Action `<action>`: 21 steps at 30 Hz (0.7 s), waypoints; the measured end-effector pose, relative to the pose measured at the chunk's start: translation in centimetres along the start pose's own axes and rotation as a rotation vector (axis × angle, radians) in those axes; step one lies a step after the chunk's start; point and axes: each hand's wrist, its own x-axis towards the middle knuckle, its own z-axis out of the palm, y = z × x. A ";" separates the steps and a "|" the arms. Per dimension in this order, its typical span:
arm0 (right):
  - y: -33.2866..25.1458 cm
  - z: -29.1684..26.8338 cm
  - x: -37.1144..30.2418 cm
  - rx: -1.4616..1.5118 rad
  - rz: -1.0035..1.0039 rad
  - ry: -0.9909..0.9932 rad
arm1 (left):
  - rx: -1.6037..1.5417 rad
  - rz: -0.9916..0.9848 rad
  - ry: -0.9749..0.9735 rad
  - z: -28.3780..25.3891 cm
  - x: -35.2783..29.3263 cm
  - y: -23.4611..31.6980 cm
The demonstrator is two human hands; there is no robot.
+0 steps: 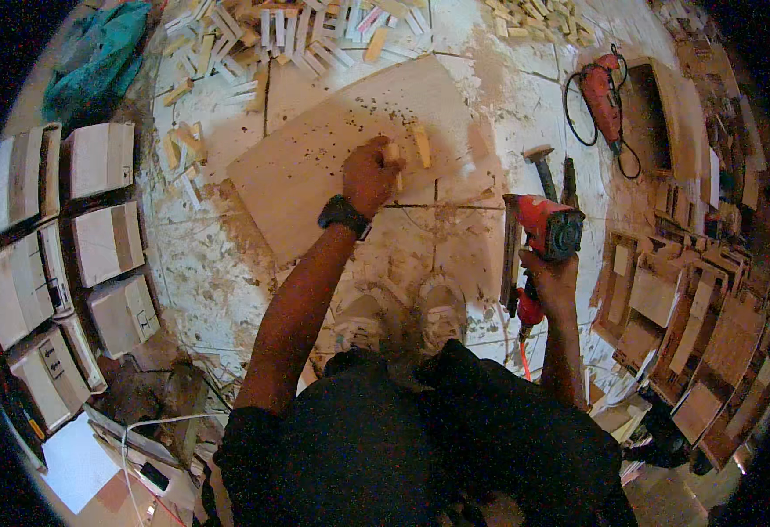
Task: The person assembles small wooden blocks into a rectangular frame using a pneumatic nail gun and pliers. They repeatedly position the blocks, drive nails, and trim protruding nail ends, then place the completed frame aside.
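My left hand (pixel 369 180), with a dark watch on its wrist, is closed round a small wooden block (pixel 393 154) over a thin brown board (pixel 292 171). The board lies askew on the floor, with many dark specks scattered on it. Just right of that hand, a second wooden block (pixel 422 146) rests on the board. My right hand (pixel 550 277) grips a red and black nail gun (pixel 543 221) by its handle, off to the right of the board. From the gun's lower end runs an orange hose (pixel 524 356).
A hammer (pixel 540 162) lies beyond the nail gun. Farther right is a red corded power tool (pixel 602 98). Loose wooden blocks (pixel 301 31) are heaped at the far side. Wooden boxes (pixel 108 241) line the left; wooden frames (pixel 666 299) are stacked right. My shoes (pixel 442 312) stand near the board.
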 end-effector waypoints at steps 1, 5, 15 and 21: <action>-0.1 0.1 0.2 0.011 -0.033 0.019 | -0.119 -0.076 0.001 -0.5 -0.5 -0.2; -0.2 0.3 0.6 0.058 -0.067 -0.030 | -0.135 -0.234 0.041 -2.0 -1.9 -0.1; -0.4 1.0 0.8 -0.033 -0.069 -0.043 | -0.241 -0.314 0.074 -1.6 -3.0 -0.1; -0.9 1.5 0.0 -0.002 -0.044 -0.034 | -0.228 -0.305 0.038 -1.7 -2.4 0.3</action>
